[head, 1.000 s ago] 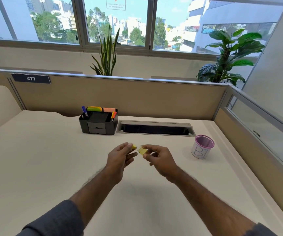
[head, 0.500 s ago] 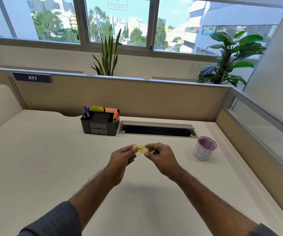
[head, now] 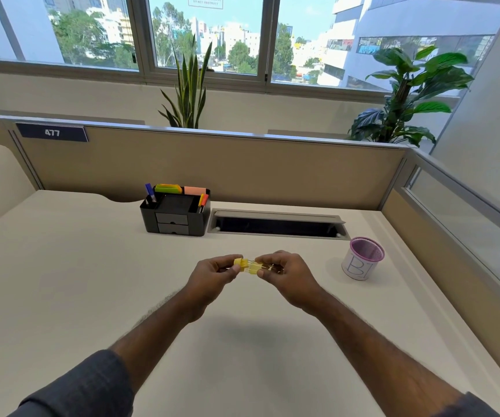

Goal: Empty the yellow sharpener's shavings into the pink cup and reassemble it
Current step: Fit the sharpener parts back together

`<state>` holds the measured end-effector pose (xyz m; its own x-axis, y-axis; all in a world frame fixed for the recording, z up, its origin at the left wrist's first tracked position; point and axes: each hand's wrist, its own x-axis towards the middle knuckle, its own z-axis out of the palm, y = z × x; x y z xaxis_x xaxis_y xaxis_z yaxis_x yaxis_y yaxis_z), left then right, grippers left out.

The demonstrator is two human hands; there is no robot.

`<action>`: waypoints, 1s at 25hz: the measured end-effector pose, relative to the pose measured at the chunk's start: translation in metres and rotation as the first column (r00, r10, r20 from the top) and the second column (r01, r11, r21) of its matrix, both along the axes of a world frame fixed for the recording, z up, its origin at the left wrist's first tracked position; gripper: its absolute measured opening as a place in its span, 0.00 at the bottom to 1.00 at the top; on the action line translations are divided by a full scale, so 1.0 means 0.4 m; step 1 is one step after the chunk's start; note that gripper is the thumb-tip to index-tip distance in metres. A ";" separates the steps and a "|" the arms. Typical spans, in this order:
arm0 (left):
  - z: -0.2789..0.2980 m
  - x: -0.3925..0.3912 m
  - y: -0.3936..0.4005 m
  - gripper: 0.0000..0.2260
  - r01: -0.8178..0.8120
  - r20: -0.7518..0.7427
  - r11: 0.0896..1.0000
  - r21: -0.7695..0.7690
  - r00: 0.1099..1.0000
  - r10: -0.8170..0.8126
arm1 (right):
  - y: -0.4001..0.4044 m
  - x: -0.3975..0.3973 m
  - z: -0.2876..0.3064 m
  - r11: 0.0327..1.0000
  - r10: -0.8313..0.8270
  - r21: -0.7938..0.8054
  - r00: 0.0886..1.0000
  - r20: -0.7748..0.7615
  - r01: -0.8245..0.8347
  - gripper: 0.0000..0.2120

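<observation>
A small yellow sharpener is held above the middle of the desk, between both hands. My left hand pinches its opaque yellow end. My right hand grips its clear yellow casing, and the two parts sit end to end, touching. Fingers hide much of the casing. The pink mesh cup, wrapped in a white label with blue letters, stands upright on the desk to the right of my right hand, apart from it.
A black desk organiser with pens and sticky notes stands at the back. Beside it is an open cable slot. A tan partition bounds the desk behind, and a glass-topped one on the right.
The two yellow parts were held apart in separate hands one second ago. My hands have brought them together, and they now touch end to end.
</observation>
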<state>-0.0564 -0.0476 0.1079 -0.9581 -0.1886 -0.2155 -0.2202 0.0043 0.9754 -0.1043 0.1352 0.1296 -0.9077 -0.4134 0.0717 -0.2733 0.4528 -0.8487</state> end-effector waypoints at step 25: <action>-0.009 -0.016 0.003 0.14 0.013 0.006 0.999 -0.047 1.000 -0.013 | -0.019 -0.024 -0.024 0.999 0.039 0.008 0.999 -0.019 -0.039 0.16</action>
